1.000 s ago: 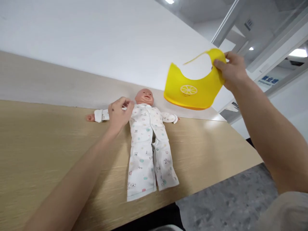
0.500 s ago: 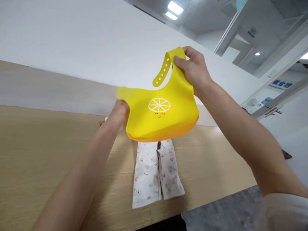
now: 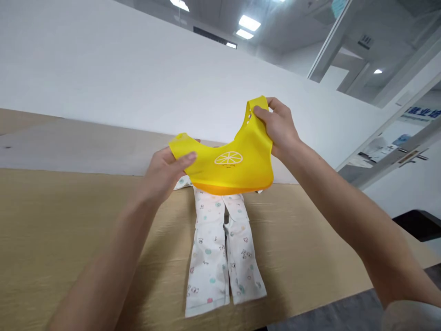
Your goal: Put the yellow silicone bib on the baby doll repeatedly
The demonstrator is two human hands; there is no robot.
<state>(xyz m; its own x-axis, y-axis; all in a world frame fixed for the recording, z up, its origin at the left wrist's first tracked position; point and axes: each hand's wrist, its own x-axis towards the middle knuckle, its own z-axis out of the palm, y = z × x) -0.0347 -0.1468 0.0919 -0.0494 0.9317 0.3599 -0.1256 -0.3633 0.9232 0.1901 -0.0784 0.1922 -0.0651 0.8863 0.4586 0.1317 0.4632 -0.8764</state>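
Head view: left hand [image 3: 163,174] and right hand [image 3: 280,125] are pinching the yellow bib [image 3: 237,172] at its upper corners between thumb and fingers, spreading it above a printed outfit [image 3: 208,253] lying on the bench [image 3: 310,239]. Seemingly light and bendy, it is probably handling best by those corners.

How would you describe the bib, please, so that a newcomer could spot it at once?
Above the wood-toned table, held between the left hand and right hand, is the bib. It is bright yellow with an orange lower edge and a white citrus-slice print, unlike the pale patterned clothes below.
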